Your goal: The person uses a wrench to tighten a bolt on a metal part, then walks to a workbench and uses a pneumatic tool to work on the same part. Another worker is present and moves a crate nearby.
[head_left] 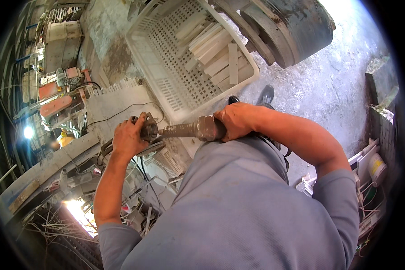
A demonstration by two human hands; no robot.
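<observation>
My right hand (pixel 235 120) is wrapped round the thick rear of a dust-covered handheld power tool (pixel 184 130), which lies level in front of my waist. Its narrow nose points left and meets, or nearly meets, a dark metal fitting (pixel 149 130) with a round opening. Whether the tip is inside that opening I cannot tell. The fingers of my left hand (pixel 128 138) are closed about the fitting from its left side. Below it is the edge of a cluttered bench (pixel 117 105), with a thin dark cable running across.
Ahead stands a pale perforated plastic crate (pixel 166 96) holding several flat light strips (pixel 213 42). Beyond it, a large metal drum (pixel 297 31) lies at the upper right. Dusty red machinery (pixel 56 105) is to the left. A white bucket (pixel 377 167) sits among clutter at the right.
</observation>
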